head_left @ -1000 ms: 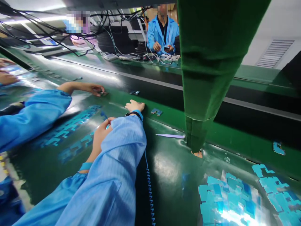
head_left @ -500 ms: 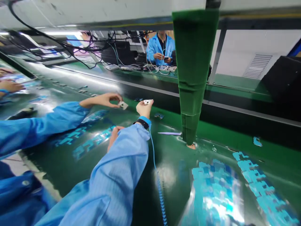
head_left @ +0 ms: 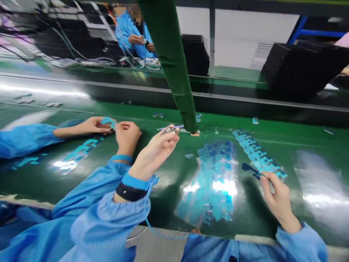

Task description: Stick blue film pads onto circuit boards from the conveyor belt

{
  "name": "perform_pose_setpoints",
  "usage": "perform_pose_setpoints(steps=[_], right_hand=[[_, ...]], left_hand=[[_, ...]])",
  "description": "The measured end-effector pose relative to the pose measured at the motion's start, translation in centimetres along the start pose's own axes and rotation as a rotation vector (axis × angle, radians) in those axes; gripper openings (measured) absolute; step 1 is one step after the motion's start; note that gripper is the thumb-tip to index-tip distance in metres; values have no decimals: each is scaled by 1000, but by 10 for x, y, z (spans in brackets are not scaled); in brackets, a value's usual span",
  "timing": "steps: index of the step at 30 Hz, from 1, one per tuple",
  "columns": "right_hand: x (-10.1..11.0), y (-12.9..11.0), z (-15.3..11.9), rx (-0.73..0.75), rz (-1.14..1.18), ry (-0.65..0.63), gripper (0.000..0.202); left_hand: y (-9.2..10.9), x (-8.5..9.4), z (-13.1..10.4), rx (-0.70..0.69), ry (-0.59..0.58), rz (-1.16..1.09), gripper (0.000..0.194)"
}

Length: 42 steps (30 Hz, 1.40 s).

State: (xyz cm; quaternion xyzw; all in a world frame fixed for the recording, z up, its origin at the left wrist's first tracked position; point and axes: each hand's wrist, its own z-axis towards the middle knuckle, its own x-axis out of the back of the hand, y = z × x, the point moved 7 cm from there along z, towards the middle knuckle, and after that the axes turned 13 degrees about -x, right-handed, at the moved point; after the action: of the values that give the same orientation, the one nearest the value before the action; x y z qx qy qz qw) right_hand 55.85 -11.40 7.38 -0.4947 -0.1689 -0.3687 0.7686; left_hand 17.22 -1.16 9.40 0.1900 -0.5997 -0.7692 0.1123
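My left hand [head_left: 156, 152], with a blue strap and a black band at the wrist, is raised over the middle of the green table. Its fingers close on a small silvery part [head_left: 169, 130], partly hidden by the fingertips. To the right, my right hand [head_left: 277, 198] pinches a dark blue, irregularly cut circuit board [head_left: 251, 170] by one end. That board hovers just above a slanting row of teal boards [head_left: 252, 151]. Between my hands lies a wider batch of overlapping teal boards [head_left: 211, 182] on shiny clear plastic.
At left, a co-worker's hands [head_left: 128, 135] hold a teal piece [head_left: 108, 122] close to my left forearm. A green-wrapped post [head_left: 174, 69] rises from the table [head_left: 163, 203]. Tweezers [head_left: 174, 127] lie by its foot. A blue coiled cord [head_left: 160, 231] runs from my wrist strap.
The view has swung to the right. My right hand has come into view with the dark blue board. My left hand still holds its small part. The co-worker's hands now hold a teal piece.
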Motion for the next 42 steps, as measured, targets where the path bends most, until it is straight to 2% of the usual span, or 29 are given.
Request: perform_pose_setpoints(steps=[3,6,9,12,14,18,23,26,28,31,36,40,42], right_hand=[[7,-17,-1,116,21,2,6],[13,-24,0,145,33,-7,8],[18,-26,4,103,66,11,9],[12,-22,11,-53,160,-44,6],[2,-17,15,-193,258,-119,4],[-21,-14,19,-420,454,-240,4],[-37,-13,18,-551,548,-279,4],[-41,-6,15,-622,585,-274,4],[-40,-3,14,-654,601,-258,3],[-40,-1,12,-711,665,-264,5],[-49,-6,9,-805,842,-399,7],[-50,-12,10,-757,841,-455,10],[-47,-14,11,-694,761,-419,10]], left_hand=[[-27,-33,-39,256,-162,-99,20],[-50,-66,-62,437,-255,-187,21],[-64,-94,-81,561,-326,-257,31],[-73,-109,-103,677,-404,-320,31],[-76,-111,-116,726,-437,-350,33],[-77,-106,-127,728,-423,-360,25],[-71,-109,-137,773,-454,-428,24],[-65,-111,-143,722,-541,-377,28],[-61,-111,-144,637,-587,-338,24],[-60,-108,-143,536,-554,-293,23],[-59,-101,-138,433,-482,-135,16],[-56,-101,-135,416,-450,-121,16],[-56,-103,-137,448,-461,-176,18]])
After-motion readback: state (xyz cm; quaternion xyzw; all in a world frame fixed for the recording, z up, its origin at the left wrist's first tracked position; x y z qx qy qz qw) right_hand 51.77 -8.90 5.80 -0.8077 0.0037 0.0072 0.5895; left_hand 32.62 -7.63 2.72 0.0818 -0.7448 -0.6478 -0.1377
